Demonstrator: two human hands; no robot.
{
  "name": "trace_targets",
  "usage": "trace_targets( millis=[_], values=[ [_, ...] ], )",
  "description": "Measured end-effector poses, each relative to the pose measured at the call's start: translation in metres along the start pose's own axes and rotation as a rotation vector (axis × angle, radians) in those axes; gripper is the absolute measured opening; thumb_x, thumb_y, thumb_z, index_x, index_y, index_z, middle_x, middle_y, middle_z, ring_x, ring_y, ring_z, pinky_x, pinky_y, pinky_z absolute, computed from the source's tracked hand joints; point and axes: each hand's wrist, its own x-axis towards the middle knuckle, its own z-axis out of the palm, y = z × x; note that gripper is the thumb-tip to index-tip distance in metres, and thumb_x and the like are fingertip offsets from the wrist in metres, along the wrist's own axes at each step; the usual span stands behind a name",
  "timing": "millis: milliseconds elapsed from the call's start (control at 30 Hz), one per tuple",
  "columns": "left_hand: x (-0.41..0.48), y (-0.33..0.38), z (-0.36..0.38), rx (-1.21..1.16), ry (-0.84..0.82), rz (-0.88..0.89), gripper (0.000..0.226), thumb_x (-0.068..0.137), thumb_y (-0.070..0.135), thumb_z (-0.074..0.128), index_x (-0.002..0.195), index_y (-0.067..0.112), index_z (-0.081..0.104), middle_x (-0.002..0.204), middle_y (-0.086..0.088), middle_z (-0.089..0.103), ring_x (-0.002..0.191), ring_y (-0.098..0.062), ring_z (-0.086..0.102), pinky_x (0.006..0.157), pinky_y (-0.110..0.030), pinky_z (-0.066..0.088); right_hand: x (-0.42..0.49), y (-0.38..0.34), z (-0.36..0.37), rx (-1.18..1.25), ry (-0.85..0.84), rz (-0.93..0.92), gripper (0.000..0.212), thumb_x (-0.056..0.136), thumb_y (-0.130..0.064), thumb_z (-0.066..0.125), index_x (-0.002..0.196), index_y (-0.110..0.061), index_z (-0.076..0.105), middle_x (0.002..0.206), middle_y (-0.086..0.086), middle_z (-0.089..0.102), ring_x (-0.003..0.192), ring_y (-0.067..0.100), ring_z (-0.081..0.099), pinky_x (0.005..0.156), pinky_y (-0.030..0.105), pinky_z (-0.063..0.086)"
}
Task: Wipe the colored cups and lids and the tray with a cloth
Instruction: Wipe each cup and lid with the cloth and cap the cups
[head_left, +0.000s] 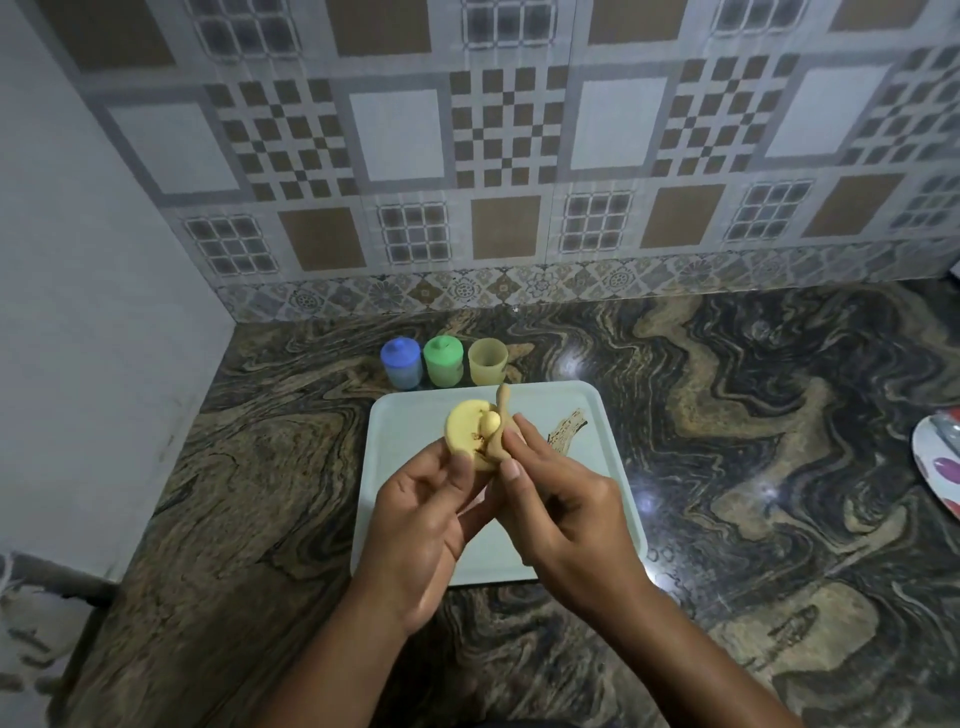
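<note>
Yellow lid (467, 431) is gripped in left hand (421, 519) so its knob (491, 423) can be rubbed w/ cloth (504, 402) pinched in right hand (561, 509) (over tray (587, 467)).

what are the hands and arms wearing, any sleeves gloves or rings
Nothing worn shows. The left hand and right hand are bare: no gloves, rings or bands visible. The left forearm and right forearm are bare down to the frame's bottom edge, with no sleeve or watch. Visible nails are short and unpainted.
</note>
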Motion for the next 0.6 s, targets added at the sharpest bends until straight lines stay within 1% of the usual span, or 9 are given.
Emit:
trace_targets(
  millis=[67,167,233,300,333,367,467,533,600],
  values=[
    [-0.0007,-0.0012,0.0017,0.071,-0.005,0.024,0.035,0.092,0.015,0.055,0.125,0.012,0.064,0.127,-0.010,0.068,0.120,-0.029,0.063,0.091,-0.036,0.055,0.0024,-0.0014,-0.0020,-0.039,0.012,-0.036,0.033,0.097,-0.015,0.062,0.129,-0.013,0.069,0.135,-0.004,0.065,0.140,0.003,0.047,0.109,0.018,0.044],
    [-0.0007,0.0006,0.0011,0.058,0.061,0.005,0.031,0.093,0.019,0.054,0.120,0.014,0.069,0.123,-0.014,0.069,0.116,-0.032,0.064,0.092,-0.047,0.049,0.0037,-0.0047,-0.0034,-0.115,0.036,-0.126,0.033,0.098,-0.021,0.061,0.128,-0.008,0.070,0.135,0.011,0.066,0.140,0.003,0.047,0.103,0.017,0.048],
    [-0.0003,0.0045,0.0006,0.009,0.092,-0.034,0.033,0.094,0.024,0.053,0.119,0.010,0.068,0.118,-0.015,0.070,0.098,-0.023,0.066,0.080,-0.039,0.048,0.0058,-0.0062,-0.0038,-0.116,0.054,-0.146,0.032,0.098,-0.019,0.061,0.126,-0.007,0.071,0.130,0.011,0.069,0.138,0.004,0.048,0.101,0.019,0.051],
    [0.0006,0.0064,0.0007,-0.046,0.114,-0.059,0.035,0.094,0.027,0.052,0.118,0.007,0.068,0.115,-0.014,0.070,0.085,-0.015,0.061,0.067,-0.030,0.045,0.0073,-0.0081,-0.0039,-0.112,0.067,-0.142,0.028,0.096,-0.012,0.064,0.123,-0.007,0.073,0.126,0.007,0.071,0.136,0.003,0.050,0.101,0.021,0.052],
    [0.0009,0.0063,0.0009,-0.069,0.123,-0.065,0.036,0.094,0.028,0.051,0.118,0.007,0.068,0.115,-0.014,0.070,0.085,-0.015,0.060,0.066,-0.029,0.044,0.0072,-0.0088,-0.0036,-0.107,0.068,-0.137,0.028,0.096,-0.011,0.064,0.122,-0.007,0.074,0.125,0.005,0.072,0.136,0.003,0.051,0.101,0.022,0.053],
    [0.0010,0.0065,0.0016,-0.082,0.127,-0.068,0.038,0.094,0.030,0.051,0.118,0.006,0.068,0.116,-0.014,0.070,0.089,-0.017,0.062,0.071,-0.033,0.046,0.0067,-0.0091,-0.0034,-0.099,0.070,-0.134,0.028,0.095,-0.010,0.065,0.121,-0.007,0.074,0.123,0.006,0.073,0.135,0.003,0.051,0.101,0.022,0.053],
    [-0.0002,0.0079,0.0062,-0.076,0.110,-0.062,0.041,0.099,0.032,0.042,0.121,0.007,0.066,0.124,-0.015,0.069,0.111,-0.025,0.066,0.097,-0.050,0.047,0.0054,-0.0082,-0.0019,-0.092,0.085,-0.127,0.027,0.094,-0.013,0.067,0.120,-0.007,0.075,0.118,0.009,0.075,0.134,0.004,0.053,0.095,0.027,0.058],
    [-0.0030,0.0078,0.0078,-0.077,0.066,-0.044,0.041,0.100,0.031,0.039,0.116,0.008,0.070,0.125,-0.016,0.068,0.117,-0.027,0.065,0.095,-0.045,0.054,0.0055,-0.0076,-0.0007,-0.104,0.107,-0.141,0.026,0.094,-0.016,0.068,0.118,-0.008,0.076,0.121,0.010,0.073,0.133,0.004,0.054,0.092,0.029,0.059],
    [-0.0049,0.0083,0.0071,-0.018,0.032,-0.018,0.036,0.098,0.026,0.044,0.113,0.008,0.071,0.124,-0.018,0.068,0.117,-0.029,0.064,0.088,-0.039,0.057,0.0061,-0.0091,0.0001,-0.107,0.133,-0.153,0.026,0.094,-0.019,0.068,0.117,-0.009,0.076,0.115,0.011,0.076,0.132,0.003,0.055,0.093,0.024,0.058]
  ],
)
